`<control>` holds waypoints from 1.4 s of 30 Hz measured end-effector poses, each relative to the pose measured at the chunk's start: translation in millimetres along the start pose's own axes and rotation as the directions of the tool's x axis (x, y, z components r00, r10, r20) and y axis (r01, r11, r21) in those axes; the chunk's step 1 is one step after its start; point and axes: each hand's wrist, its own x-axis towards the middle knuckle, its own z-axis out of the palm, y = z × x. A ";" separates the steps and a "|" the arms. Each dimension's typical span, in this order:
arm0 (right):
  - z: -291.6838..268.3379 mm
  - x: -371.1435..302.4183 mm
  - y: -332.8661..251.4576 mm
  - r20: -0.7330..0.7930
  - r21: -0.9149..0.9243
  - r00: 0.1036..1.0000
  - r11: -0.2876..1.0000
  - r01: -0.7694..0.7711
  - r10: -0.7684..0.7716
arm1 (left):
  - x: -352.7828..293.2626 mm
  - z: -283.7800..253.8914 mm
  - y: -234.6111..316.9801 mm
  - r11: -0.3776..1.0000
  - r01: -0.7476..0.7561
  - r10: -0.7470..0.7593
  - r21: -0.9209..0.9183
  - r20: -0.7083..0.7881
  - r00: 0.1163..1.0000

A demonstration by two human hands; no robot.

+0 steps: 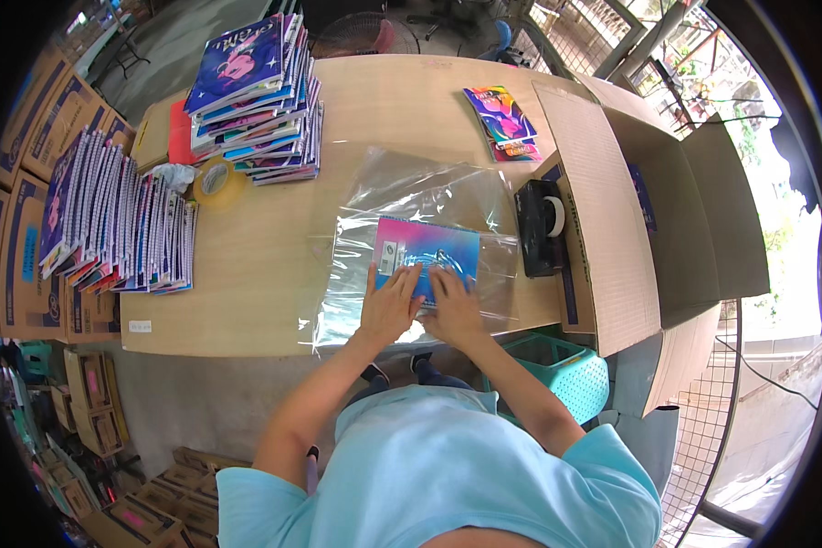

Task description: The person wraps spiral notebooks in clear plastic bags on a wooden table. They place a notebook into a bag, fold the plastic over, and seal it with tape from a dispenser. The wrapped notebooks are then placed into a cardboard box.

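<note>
A spiral notebook (438, 239) with a pink-to-blue cover and a white label lies at the table's near middle. Clear plastic sheeting (374, 187) spreads around it; whether a layer also covers the notebook I cannot tell. My left hand (391, 306) rests on its lower left part, fingers stretched out. Beside it, my right hand (454, 312) presses on the lower right part, its fingers also extended. Neither hand grips anything that I can see.
Notebooks stand in a tall stack (256, 100) and a leaning row (119, 215) at left, near a tape roll (217, 183). On the right are a black tape dispenser (541, 228), an open carton (603, 219) and colourful booklets (504, 123). A green basket (566, 370) stands below the table's edge.
</note>
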 end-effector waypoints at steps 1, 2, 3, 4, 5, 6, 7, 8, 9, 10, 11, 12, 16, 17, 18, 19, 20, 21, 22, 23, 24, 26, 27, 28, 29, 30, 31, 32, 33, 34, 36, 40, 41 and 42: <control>-4.0 -6.2 7.6 -0.011 -0.039 1.000 0.999 -0.015 0.015 | 2.4 0.7 0.9 1.000 -0.003 0.003 0.012 0.001 1.000; -6.6 -17.4 14.3 -0.009 -0.079 1.000 0.997 -0.025 0.025 | 1.9 3.1 4.1 0.999 -0.002 0.002 0.049 -0.004 1.000; -6.9 -24.0 18.1 -0.007 -0.118 0.999 0.992 -0.035 0.035 | 1.8 5.8 7.4 0.996 -0.001 0.002 0.086 -0.010 1.000; -6.7 -24.5 17.3 -0.027 -0.119 0.999 0.992 -0.036 0.033 | 2.1 7.6 9.9 0.992 -0.005 0.007 0.126 -0.012 1.000; -6.3 -24.2 15.9 -0.048 -0.120 0.998 0.992 -0.036 0.030 | 1.1 9.1 12.8 0.993 0.003 -0.001 0.120 -0.016 1.000; -6.4 -23.9 15.5 -0.068 -0.121 0.997 0.992 -0.035 0.027 | -0.8 10.6 15.9 0.993 0.012 -0.010 0.114 -0.019 1.000; -9.1 -24.6 20.9 -0.068 -0.032 0.997 0.999 -0.039 0.037 | -1.3 12.4 18.0 0.994 0.021 -0.019 0.106 -0.023 1.000; -14.7 -26.5 32.3 -0.064 0.054 0.997 0.998 -0.038 0.041 | -1.7 13.1 18.8 0.993 0.027 -0.026 0.111 -0.006 1.000; -21.0 -29.0 45.8 -0.059 0.140 0.997 0.989 -0.035 0.044 | -2.9 12.9 17.9 0.993 0.034 -0.035 0.116 0.010 0.999; -24.4 -31.7 66.9 -0.293 0.171 0.949 0.983 -0.070 0.118 | -3.4 11.8 17.9 0.992 0.043 -0.046 0.121 0.021 0.999; -32.1 -34.2 91.4 -0.511 0.204 0.838 0.974 -0.097 0.191 | -2.4 10.6 19.0 0.990 0.061 -0.065 0.124 0.029 0.997; -46.2 -31.5 112.6 -0.584 0.279 0.731 0.933 -0.229 0.354 | -3.1 9.0 20.6 0.988 0.082 -0.087 0.128 0.036 0.996; -37.2 -32.2 254.2 -0.290 0.534 0.540 0.602 -0.593 0.790 | -3.1 3.2 28.4 0.985 0.102 -0.113 0.139 0.071 0.991; -33.2 -29.8 286.0 -0.065 0.670 0.521 0.424 -0.609 0.851 | -1.3 3.5 28.5 0.984 0.091 -0.104 0.152 0.081 0.991; -30.5 -24.9 306.4 0.172 0.755 0.508 0.218 -0.618 0.844 | -0.7 4.8 28.5 0.985 0.084 -0.096 0.149 0.075 0.993; -28.1 -17.0 316.5 0.217 0.728 0.500 0.202 -0.655 0.838 | -1.1 5.8 27.7 0.985 0.086 -0.097 0.153 0.066 0.993; -26.5 -8.7 322.4 0.262 0.699 0.494 0.190 -0.690 0.829 | -2.8 5.4 27.1 0.983 0.092 -0.102 0.158 0.055 0.993; -24.9 -2.7 327.8 0.304 0.668 0.483 0.178 -0.723 0.821 | -3.2 5.7 26.3 0.982 0.099 -0.107 0.159 0.046 0.993; -16.6 -7.4 342.0 0.245 0.716 0.507 0.199 -0.670 0.827 | -2.4 7.6 26.1 0.985 0.088 -0.096 0.148 0.047 0.994; -5.7 -19.0 360.9 0.177 0.757 0.516 0.220 -0.616 0.838 | -1.7 9.4 27.1 0.990 0.067 -0.074 0.128 0.051 0.996; 1.5 -22.7 370.4 0.112 0.793 0.536 0.250 -0.556 0.836 | -3.1 10.3 27.0 0.990 0.059 -0.066 0.125 0.054 0.996; 9.3 -15.4 332.9 0.000 0.891 0.525 0.238 -0.386 0.851 | -4.4 9.8 23.3 0.980 0.099 -0.108 0.170 0.040 0.993; 8.2 -27.5 316.1 -0.060 0.925 0.493 0.235 -0.300 0.868 | -3.3 9.8 24.0 0.979 0.096 -0.102 0.178 0.022 0.995; 12.4 -51.5 316.5 -0.019 0.940 0.482 0.180 -0.291 0.876 | -2.9 9.9 25.6 0.983 0.072 -0.077 0.171 0.018 0.997; 19.8 -75.3 322.9 0.022 0.951 0.470 0.126 -0.281 0.883 | -2.7 10.1 26.5 0.986 0.048 -0.050 0.161 0.013 0.999; 23.9 -91.9 326.5 0.060 0.962 0.461 0.073 -0.264 0.885 | -0.6 8.6 27.9 0.987 0.037 -0.042 0.155 0.031 0.999; 24.5 -81.7 301.8 0.135 0.980 0.470 -0.048 -0.193 0.872 | -1.8 5.7 27.2 0.983 0.061 -0.068 0.175 0.037 0.997; 12.7 -58.6 248.2 0.217 0.976 0.501 -0.170 -0.139 0.838 | -6.8 4.3 25.6 0.974 0.109 -0.118 0.199 0.033 0.993; -2.1 -52.4 213.0 0.285 0.956 0.510 -0.282 -0.085 0.811 | -9.3 4.5 26.5 0.974 0.127 -0.134 0.185 0.023 0.991; 5.2 -62.9 219.1 0.390 0.889 0.510 -0.458 0.010 0.767 | -7.8 4.1 29.4 0.981 0.113 -0.120 0.160 0.032 0.992; 41.1 -70.1 235.7 0.558 0.623 0.561 -0.755 0.203 0.612 | -5.5 1.9 28.6 0.987 0.076 -0.084 0.142 0.054 0.995; -0.5 -41.3 163.7 -0.038 0.689 0.760 -0.534 0.490 0.649 | -6.8 11.1 22.2 0.982 0.122 -0.130 0.146 0.046 0.990; -27.5 -26.5 134.5 -0.066 0.816 0.863 -0.470 0.336 0.501 | -8.2 12.4 20.6 0.982 0.122 -0.130 0.146 0.041 0.991; -53.5 -1.8 108.4 -0.069 0.913 0.938 -0.356 0.197 0.340 | -8.5 12.4 20.7 0.983 0.113 -0.120 0.142 0.035 0.992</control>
